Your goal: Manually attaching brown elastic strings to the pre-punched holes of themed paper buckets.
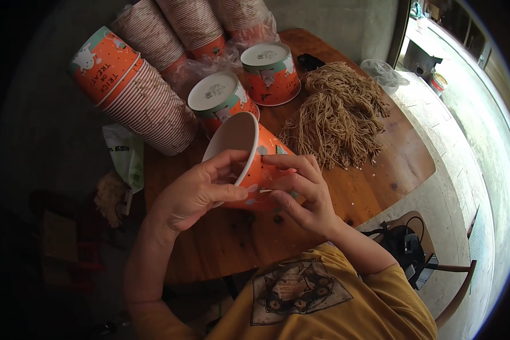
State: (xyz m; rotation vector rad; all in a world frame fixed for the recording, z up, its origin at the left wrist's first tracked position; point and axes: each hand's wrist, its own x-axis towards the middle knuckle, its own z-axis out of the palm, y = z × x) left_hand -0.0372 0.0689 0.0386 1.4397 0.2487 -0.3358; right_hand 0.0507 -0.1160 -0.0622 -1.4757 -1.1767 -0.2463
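Note:
Over the table's near part I hold an orange paper bucket (272, 148) tilted, its white mouth facing left. My left hand (195, 190) grips its rim, thumb on the outside and fingers reaching inside the mouth. At the outer wall is my right hand (306, 190), with bent fingers against the printed side. A small pale sliver shows by the right thumb tip; I cannot make out what it is. Just beyond stand two upside-down buckets of the same print, a nearer bucket (214, 90) and a farther bucket (266, 55).
A heap of tan twisted cords (343, 116) lies on the wooden table (399, 153), right of the buckets. Nested bucket stacks (147, 102) lean at the back left, some in clear plastic. A chair (464, 283) with a black bag (402, 249) stands at right.

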